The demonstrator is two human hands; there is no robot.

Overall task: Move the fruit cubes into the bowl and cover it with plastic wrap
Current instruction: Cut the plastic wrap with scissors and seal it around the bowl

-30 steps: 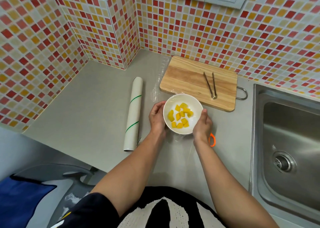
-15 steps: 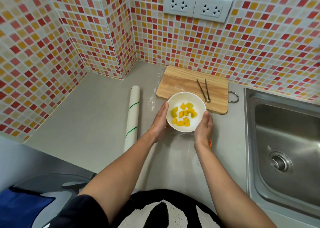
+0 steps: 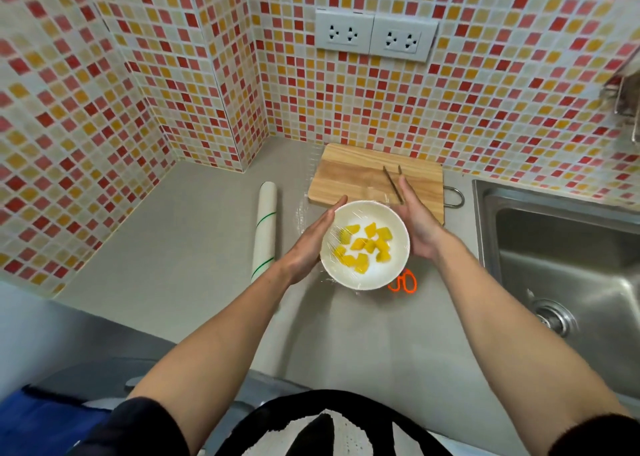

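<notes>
Head view: left hand (image 3: 313, 239) and right hand (image 3: 417, 221) flat, fingers extended, grip released, flanking wrapped bowl (image 3: 364, 279).

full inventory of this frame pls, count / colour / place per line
bowl: 1, white, counter centre, between both hands
fruit cubes: about ten, yellow, inside bowl
plastic wrap: 1 sheet, clear, stretched over bowl
wrap roll: 1, white with green lines, left of bowl
cutting board: 1, wood, behind bowl
tongs: 1, metal, on board
scissors: 1, orange handles, right of bowl, mostly hidden
sink: 1, steel, right
sockets: 2 plates, white, tiled wall
left hand: flat against bowl's left side
right hand: flat against bowl's right side
</notes>
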